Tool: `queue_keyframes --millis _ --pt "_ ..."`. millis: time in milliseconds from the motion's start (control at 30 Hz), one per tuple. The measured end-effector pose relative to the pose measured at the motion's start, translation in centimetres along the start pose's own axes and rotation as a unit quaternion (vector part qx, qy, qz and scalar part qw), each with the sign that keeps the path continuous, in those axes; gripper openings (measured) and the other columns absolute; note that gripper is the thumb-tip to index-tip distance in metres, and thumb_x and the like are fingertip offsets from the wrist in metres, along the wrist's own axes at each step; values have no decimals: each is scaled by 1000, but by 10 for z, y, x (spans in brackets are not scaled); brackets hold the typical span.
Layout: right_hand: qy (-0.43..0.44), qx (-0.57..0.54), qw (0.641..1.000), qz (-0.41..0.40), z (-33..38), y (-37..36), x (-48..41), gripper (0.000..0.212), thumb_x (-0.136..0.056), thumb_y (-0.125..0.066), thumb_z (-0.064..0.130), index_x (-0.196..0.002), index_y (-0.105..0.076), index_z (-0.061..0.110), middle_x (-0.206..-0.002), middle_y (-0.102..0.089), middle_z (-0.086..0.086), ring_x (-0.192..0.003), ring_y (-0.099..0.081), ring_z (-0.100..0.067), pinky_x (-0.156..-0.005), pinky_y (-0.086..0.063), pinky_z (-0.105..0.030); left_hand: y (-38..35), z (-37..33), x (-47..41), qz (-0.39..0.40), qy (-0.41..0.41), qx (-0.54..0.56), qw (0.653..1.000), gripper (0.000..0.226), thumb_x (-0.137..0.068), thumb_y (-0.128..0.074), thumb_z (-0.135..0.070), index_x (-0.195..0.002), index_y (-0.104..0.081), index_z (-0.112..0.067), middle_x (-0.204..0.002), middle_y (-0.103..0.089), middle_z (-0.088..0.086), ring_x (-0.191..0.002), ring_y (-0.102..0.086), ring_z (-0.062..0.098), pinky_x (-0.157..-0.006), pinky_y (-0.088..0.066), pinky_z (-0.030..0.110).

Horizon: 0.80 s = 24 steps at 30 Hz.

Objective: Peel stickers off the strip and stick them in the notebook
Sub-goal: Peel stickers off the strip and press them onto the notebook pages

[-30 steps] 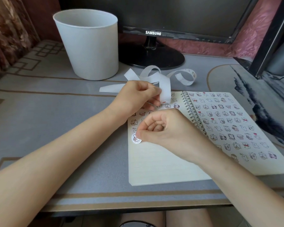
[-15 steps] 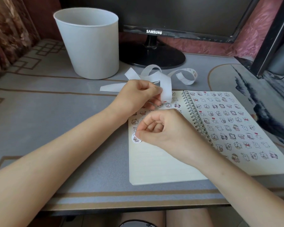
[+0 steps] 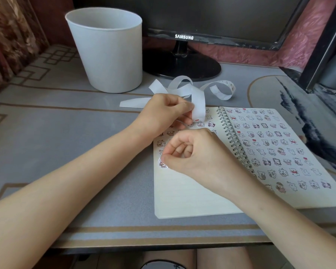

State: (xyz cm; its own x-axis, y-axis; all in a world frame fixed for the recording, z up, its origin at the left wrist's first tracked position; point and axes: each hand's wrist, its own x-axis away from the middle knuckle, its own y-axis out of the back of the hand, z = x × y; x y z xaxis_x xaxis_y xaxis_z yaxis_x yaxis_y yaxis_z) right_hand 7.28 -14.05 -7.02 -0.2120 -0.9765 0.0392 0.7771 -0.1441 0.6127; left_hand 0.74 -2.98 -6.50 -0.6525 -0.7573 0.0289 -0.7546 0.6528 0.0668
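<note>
Sticker (image 3: 162, 164) number who-knows-what is going down right now, under the tips of the right hand (image 3: 188, 152). That hand is curled up, and its thumb and first finger pinch the little round sticker at the very edge of the page. Just past it, the left hand (image 3: 163, 113) holds the strip (image 3: 199, 105) in a bent loop between thumb and fingers. The two hands are close but not touching.

Under both hands lies the notebook (image 3: 184, 193), open flat, with lots of tiny pictures already on it.

What could go wrong? The sticker sits so near the page edge that part of it looks like it hangs over. If it gets pressed there, it may catch on the table (image 3: 66, 144) or curl up later. It could also cling to the fingertip and lift off when the hand goes away (sticky things love fingers). The strip's loop hangs low over the top of the page, so I think it could drop and catch on the page.

Beyond the left hand the strip's long loose tail curls toward a white bin (image 3: 107, 51) and a dark screen (image 3: 202, 16). A quick tug might drag that tail about.
</note>
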Motion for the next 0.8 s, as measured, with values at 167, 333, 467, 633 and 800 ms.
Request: queue_keyframes --millis 167,333,467,633,800 --pt "1 7 1000 0 1 0 1 5 -74 -71 21 -70 -68 19 -57 -64 10 -46 -49 0 -55 -42 -26 0 0 0 0 -1 2 1000 24 -92 -57 -8 -69 -58 -6 -64 -61 2 -52 -61 4 -49 -49 14" --pt "3 17 1000 -2 2 0 1 5 -74 -71 21 -70 -68 20 -57 -64 10 -46 -49 0 -55 -40 -24 0 0 -1 1 -1 3 1000 23 -92 -58 -8 -70 -58 -6 -64 -61 3 -52 -61 4 -50 -50 14" --pt "5 29 1000 -3 2 1 2 7 -74 -72 21 -69 -68 20 -52 -60 11 -44 -48 0 -53 -37 -22 0 0 -1 2 -1 5 1000 23 -92 -58 -8 -70 -58 -5 -64 -61 3 -52 -61 5 -50 -49 14" --pt "5 28 1000 1 2 3 2 7 -76 -72 20 -70 -68 18 -48 -56 10 -41 -46 -1 -50 -33 -18 0 1 -2 1 -3 1 1000 23 -92 -58 -8 -69 -58 -5 -62 -61 2 -52 -61 5 -50 -50 15" --pt "9 7 1000 5 0 6 2 7 -77 -71 18 -71 -68 16 -49 -56 9 -43 -45 0 -49 -35 -17 0 2 -2 -1 -2 5 1000 24 -92 -59 -9 -68 -58 -6 -63 -62 2 -53 -61 5 -50 -50 15"
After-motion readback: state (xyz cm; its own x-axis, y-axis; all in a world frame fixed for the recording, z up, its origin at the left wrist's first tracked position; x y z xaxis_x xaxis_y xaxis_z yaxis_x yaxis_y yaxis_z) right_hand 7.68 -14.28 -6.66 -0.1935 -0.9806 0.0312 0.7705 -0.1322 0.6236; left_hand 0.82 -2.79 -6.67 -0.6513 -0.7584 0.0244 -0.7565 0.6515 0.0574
